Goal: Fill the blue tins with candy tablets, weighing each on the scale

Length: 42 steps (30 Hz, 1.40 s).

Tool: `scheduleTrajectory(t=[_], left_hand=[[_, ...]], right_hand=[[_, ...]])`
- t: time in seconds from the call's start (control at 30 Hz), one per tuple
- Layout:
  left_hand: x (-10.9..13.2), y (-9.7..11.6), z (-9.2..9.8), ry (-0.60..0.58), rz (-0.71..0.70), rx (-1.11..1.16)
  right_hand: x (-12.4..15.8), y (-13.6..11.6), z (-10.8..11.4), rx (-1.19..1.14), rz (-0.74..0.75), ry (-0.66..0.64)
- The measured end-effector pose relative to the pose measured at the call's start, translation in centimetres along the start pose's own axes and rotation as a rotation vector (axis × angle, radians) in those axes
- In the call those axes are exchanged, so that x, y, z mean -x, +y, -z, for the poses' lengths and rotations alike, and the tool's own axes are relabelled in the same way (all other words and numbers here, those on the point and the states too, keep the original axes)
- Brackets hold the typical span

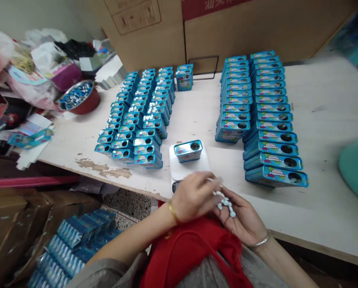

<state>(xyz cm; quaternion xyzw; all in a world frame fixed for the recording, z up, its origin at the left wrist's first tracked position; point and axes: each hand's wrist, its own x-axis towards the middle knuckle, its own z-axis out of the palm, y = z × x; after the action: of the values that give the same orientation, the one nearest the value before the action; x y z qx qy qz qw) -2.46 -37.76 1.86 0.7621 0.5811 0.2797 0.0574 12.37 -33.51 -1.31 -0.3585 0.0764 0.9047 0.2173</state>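
My right hand (241, 218) is cupped palm up and holds several small white candies (226, 202). Over that palm, my left hand (195, 196) reaches across with its fingers curled together; motion blurs their tips, and what they pinch, if anything, is hidden. Just beyond my hands, a blue tin (188, 151) with a round hole in its top stands on a small white scale (179, 170). The scale's display is partly covered by my left hand.
To the left stand rows of blue tins (149, 134), many with white candies on top. More tins (276, 174) stand in two rows at right. A red bowl (90, 102) of wrapped pieces sits far left, and a teal container (357, 160) at the right edge.
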Motion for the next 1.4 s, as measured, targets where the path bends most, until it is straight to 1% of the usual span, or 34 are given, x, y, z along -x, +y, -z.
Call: scheduleTrajectory(t=[0.07,0.1,0.13,0.17,0.2,0.27,0.3,0.33,0.37,0.47,0.53,0.6,0.67,0.83,0.9,1.0,1.1,1.17,1.27,1.33,1.4], left_hand=[[-0.6,-2.3,1.3,0.290,0.201,-0.018],[-0.9,-3.6,1.5,0.388,0.307,-0.017],[-1.1,-4.9,1.6,0.431,0.395,0.008],[-1.2,-6.2,1.4,0.419,0.453,0.065],[-1.3,-7.3,1.0,0.374,0.479,0.143],[-1.3,-8.8,0.3,0.242,0.442,0.278],[-1.3,-9.1,0.0,0.197,0.392,0.297],[-1.3,-9.1,0.0,0.176,0.321,0.271],[-1.3,-8.8,0.2,0.168,0.239,0.199],[-1.3,-7.4,1.5,0.159,0.017,-0.150],[-1.3,-6.7,2.4,0.131,-0.066,-0.324],[-1.2,-6.4,2.8,0.141,-0.098,-0.402],[-1.0,-6.5,2.8,0.175,-0.108,-0.431],[-0.4,-6.8,2.5,0.239,-0.102,-0.420],[-0.2,-6.9,2.2,0.256,-0.048,-0.374],[0.2,-7.4,1.4,0.245,0.119,-0.239],[0.4,-8.0,0.5,0.261,0.300,-0.018],[0.4,-8.3,-0.1,0.281,0.383,0.184],[0.2,-8.7,-0.9,0.342,0.472,0.457],[0.0,-8.8,-1.3,0.375,0.507,0.562],[-0.1,-9.1,-1.5,0.370,0.508,0.629]], right_hand=[[-0.9,-0.3,-1.4,0.023,0.037,-0.046],[-1.4,-0.4,-2.1,0.032,0.059,-0.052],[-1.9,-0.6,-2.9,0.037,0.083,-0.050],[-2.3,-0.7,-3.5,0.037,0.109,-0.045],[-2.8,-0.8,-4.1,0.034,0.132,-0.037],[-3.5,-0.9,-4.9,0.028,0.162,-0.015],[-3.8,-1.0,-5.1,0.021,0.175,-0.008],[-4.0,-1.0,-5.2,0.008,0.190,-0.005],[-4.2,-1.0,-5.3,-0.007,0.208,-0.008],[-4.7,-0.8,-5.4,-0.059,0.261,-0.039],[-4.9,-0.7,-5.6,-0.090,0.268,-0.044],[-5.1,-0.6,-5.9,-0.106,0.249,-0.041],[-5.3,-0.6,-6.3,-0.114,0.232,-0.043],[-5.3,-0.7,-7.0,-0.110,0.219,-0.036],[-5.1,-0.9,-7.1,-0.103,0.222,-0.023],[-4.7,-1.2,-7.2,-0.122,0.246,0.007],[-4.3,-1.3,-6.8,-0.101,0.262,0.025],[-4.1,-1.4,-6.3,-0.069,0.276,0.035],[-3.7,-1.5,-5.7,-0.034,0.275,0.066],[-3.4,-1.6,-5.4,-0.029,0.263,0.081],[-3.1,-1.6,-5.3,-0.032,0.255,0.087]])
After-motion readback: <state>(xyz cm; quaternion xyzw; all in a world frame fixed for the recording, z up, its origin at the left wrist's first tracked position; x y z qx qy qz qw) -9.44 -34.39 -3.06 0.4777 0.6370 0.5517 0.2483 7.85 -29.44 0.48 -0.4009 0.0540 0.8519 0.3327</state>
